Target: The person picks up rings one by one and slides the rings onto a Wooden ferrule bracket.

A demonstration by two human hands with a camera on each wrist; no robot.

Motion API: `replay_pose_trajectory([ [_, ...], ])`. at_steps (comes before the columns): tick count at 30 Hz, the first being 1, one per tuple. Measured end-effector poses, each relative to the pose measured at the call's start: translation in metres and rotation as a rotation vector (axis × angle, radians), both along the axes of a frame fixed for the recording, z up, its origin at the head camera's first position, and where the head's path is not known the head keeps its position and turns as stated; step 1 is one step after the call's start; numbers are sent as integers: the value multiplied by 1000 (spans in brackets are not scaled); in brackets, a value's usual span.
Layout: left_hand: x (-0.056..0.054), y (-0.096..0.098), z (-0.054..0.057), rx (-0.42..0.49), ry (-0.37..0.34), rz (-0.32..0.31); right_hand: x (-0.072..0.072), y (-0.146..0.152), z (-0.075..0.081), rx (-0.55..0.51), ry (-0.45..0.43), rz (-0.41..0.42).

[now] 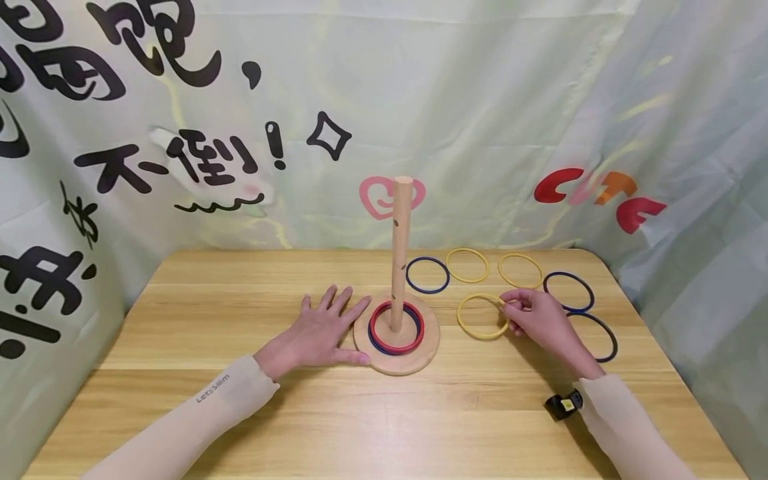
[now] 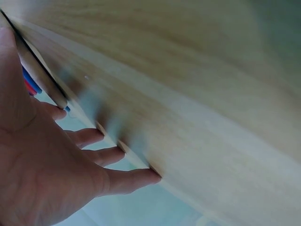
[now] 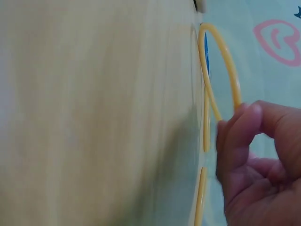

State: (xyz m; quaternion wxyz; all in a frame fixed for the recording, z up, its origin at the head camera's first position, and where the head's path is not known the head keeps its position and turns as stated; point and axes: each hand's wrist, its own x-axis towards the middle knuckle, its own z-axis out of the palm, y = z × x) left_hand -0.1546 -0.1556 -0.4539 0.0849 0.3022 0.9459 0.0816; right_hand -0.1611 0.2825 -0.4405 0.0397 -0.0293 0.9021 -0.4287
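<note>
In the head view my right hand [image 1: 537, 320] pinches the right edge of a yellow ring [image 1: 461, 323]. The right wrist view shows that yellow ring [image 3: 230, 61] between thumb and fingers, tilted against the table. My left hand [image 1: 324, 330] lies with fingers spread, its thumb and index finger at the left edge of a round wooden base [image 1: 396, 365]. An upright wooden post [image 1: 401, 247] rises from the base. Around its foot lie a red ring [image 1: 373, 327] and, below it, a dark blue ring [image 1: 378, 347]. In the left wrist view the left hand's fingertips [image 2: 153, 175] touch the table.
Behind the right hand lie a blue ring [image 1: 408, 275], two yellow rings [image 1: 467, 250] and two dark blue rings [image 1: 593, 293], partly covered by the hand and forearm. A printed curtain [image 1: 468, 133] hangs at the wooden table's [image 1: 444, 427] back edge and sides.
</note>
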Motion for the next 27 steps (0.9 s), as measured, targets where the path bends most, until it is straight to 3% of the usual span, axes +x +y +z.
replay_pose_trajectory([
  [6, 0, 1, -1, 7, -4, 2, 12, -10, 7, -136, 26, 28],
  [13, 2, 1, -1, 28, 0, -1, 26, -26, 30, -298, 15, 4],
  [18, 2, 1, -2, 23, -1, -2, 37, -43, 55, -453, 30, -29],
  [27, 1, 1, -2, 11, 2, -2, 49, -74, 113, -655, 165, -30],
])
